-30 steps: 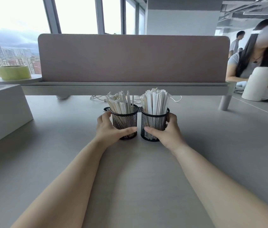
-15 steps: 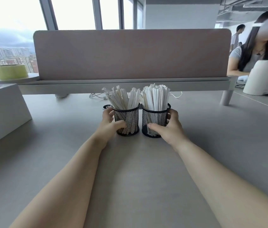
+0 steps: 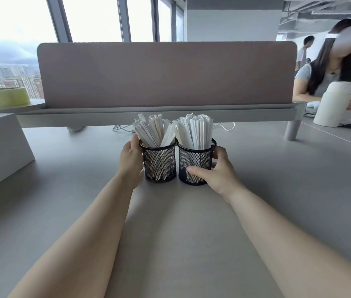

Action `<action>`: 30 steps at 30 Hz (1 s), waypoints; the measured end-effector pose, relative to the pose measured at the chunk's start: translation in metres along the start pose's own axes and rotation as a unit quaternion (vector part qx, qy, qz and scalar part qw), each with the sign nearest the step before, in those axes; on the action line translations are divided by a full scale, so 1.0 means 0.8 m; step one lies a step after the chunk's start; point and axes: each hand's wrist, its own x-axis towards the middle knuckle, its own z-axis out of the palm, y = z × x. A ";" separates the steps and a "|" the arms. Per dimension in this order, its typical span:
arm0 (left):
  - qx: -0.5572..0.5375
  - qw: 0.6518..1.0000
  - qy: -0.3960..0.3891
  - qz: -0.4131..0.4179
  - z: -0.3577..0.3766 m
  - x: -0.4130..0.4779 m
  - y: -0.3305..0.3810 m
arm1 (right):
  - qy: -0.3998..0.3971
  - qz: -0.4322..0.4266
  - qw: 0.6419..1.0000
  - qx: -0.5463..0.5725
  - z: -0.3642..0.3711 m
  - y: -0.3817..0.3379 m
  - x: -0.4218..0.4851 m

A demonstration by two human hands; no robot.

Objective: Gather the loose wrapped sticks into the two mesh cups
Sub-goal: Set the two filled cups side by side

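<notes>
- The near part of the counter (image 3: 170,244) is bare; only the two forearms lie over it, and I see no loose wrapped stick anywhere on it.
- The left hand (image 3: 130,161) now lies flat against the left side of the left mesh cup (image 3: 159,163). Its thumb, which crossed the front of the cup a second ago, is gone from the mesh, so the grip looks looser than before. The tips of its fingers are behind the cup, so I cannot tell if they are curled around it or only touching.
- The right hand (image 3: 218,169) still holds the right mesh cup (image 3: 196,163): the thumb presses on the low front of the mesh and the fingers wrap the far right side near the rim.
- Both cups stand upright on the counter, just beside each other, and they are farther from the person than a second ago, closer to the desk divider (image 3: 166,74).
- The wrapped sticks (image 3: 194,132) stand packed in both cups; those in the left cup fan out more.
- My judgement: the gathering is done, and the cups are only being set in their final place before the hands let go.
- Far left, a green tape roll (image 3: 6,96) sits on a shelf; far right, another person sits behind a white paper roll (image 3: 331,104).
</notes>
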 end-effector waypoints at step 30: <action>0.249 0.963 -0.060 0.079 0.007 -0.013 -0.040 | 0.038 0.007 0.996 -0.082 0.005 0.016 0.016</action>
